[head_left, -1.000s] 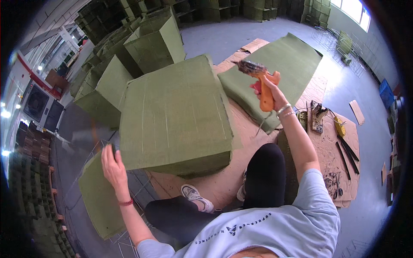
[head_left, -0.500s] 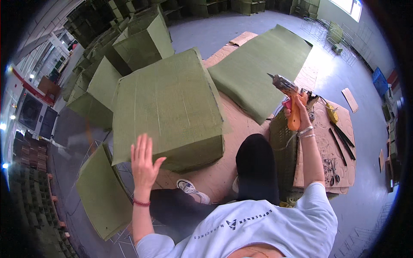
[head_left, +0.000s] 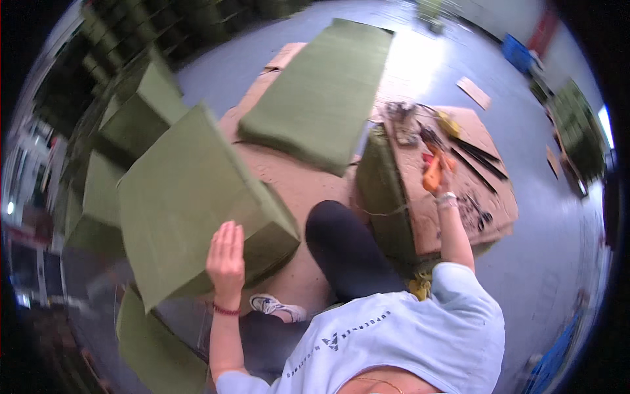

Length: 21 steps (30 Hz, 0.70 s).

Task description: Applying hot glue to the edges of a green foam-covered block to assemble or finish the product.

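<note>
My left hand [head_left: 226, 259], fingers straight and side by side, is over the near edge of a large green fabric-covered box [head_left: 177, 197]; I cannot tell if it touches. My right hand [head_left: 447, 178] grips an orange hot glue gun [head_left: 432, 176] with a red trigger. The gun's dark, crusted nozzle end points away from me, above a cardboard-topped stand [head_left: 420, 226]. Beside the gun on that cardboard is a clump of grimy, glue-stained stuff [head_left: 401, 121]. Black-handled scissors [head_left: 484, 218] rest near my right wrist, among dark scraps.
Long black sticks [head_left: 477, 167] and a yellow tool [head_left: 447, 123] lie on the stand's cardboard. A green sheet [head_left: 321, 92] stretches over cardboard on the floor ahead. More green boxes [head_left: 141, 118] crowd the left. A green panel [head_left: 154, 348] leans at lower left.
The view has swung right. My right hand has lowered the glue gun from in front of the stand to over its cardboard. The left hand's fingers have drawn together, still by the box.
</note>
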Available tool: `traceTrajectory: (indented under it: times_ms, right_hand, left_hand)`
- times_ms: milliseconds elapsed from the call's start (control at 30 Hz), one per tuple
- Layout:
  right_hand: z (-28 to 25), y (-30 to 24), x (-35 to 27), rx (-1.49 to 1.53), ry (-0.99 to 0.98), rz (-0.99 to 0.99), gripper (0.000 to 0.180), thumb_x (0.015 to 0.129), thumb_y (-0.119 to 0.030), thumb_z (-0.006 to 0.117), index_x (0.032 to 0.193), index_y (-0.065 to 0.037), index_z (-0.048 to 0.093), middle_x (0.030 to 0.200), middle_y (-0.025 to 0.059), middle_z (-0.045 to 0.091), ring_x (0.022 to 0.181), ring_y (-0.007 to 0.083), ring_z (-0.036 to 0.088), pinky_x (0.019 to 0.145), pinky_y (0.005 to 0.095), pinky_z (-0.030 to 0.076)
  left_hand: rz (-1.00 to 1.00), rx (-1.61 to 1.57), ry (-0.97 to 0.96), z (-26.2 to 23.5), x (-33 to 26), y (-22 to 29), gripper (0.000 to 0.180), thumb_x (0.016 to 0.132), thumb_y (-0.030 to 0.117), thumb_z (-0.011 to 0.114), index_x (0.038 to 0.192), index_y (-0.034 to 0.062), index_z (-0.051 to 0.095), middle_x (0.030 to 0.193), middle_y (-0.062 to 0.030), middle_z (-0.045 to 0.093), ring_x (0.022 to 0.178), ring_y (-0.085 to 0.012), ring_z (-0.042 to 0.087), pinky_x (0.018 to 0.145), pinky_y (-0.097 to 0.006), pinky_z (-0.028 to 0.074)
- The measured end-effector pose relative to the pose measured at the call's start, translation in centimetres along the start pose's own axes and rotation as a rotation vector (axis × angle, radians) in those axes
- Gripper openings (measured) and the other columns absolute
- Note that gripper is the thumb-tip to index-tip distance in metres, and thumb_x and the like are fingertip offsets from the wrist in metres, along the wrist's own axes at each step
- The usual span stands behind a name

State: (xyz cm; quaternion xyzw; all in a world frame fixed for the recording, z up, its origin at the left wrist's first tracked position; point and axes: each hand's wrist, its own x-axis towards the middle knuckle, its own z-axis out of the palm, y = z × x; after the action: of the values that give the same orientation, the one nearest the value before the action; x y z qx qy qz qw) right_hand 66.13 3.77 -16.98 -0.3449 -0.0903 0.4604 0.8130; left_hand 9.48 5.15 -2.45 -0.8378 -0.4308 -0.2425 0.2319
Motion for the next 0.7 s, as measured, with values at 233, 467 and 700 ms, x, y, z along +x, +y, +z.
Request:
traceTrajectory:
  times_ms: [233,467,700]
  right_hand:
    - [9.5,2.7,-6.8,-0.255,-0.306,0.130,0.032,0.087,-0.023,0.059,0.115,-0.008,0.052,0.104,0.0102,0.064,0.083,0.0178,0.063,0.062,0.0273,0.053]
    - [15.5,8.9,-10.6,-0.103,-0.693,0.362,0.035,0.082,-0.018,0.062,0.111,-0.003,0.049,0.110,0.0144,0.059,0.115,0.0300,0.051,0.096,0.0396,0.044]
    - [20.1,7.8,-11.2,-0.023,-0.738,0.216,0.036,0.083,-0.027,0.064,0.107,-0.004,0.049,0.100,0.0094,0.056,0.104,0.0283,0.053,0.101,0.0445,0.037]
  left_hand:
    - [-0.033,-0.064,0.048,-0.2,-0.6,-0.5,0.028,0.078,0.004,0.058,0.105,0.0014,0.064,0.111,-0.0110,0.062,0.105,-0.0251,0.060,0.090,-0.038,0.050]
    - [-0.068,-0.072,0.157,1.8,0.9,-0.3,0.028,0.077,0.006,0.056,0.103,0.0021,0.066,0.105,-0.0112,0.066,0.099,-0.0239,0.064,0.084,-0.034,0.053]
    - [-0.122,-0.117,0.126,4.5,5.0,3.7,0.029,0.075,0.004,0.058,0.103,0.0002,0.065,0.103,-0.0120,0.066,0.097,-0.0230,0.064,0.080,-0.032,0.054]
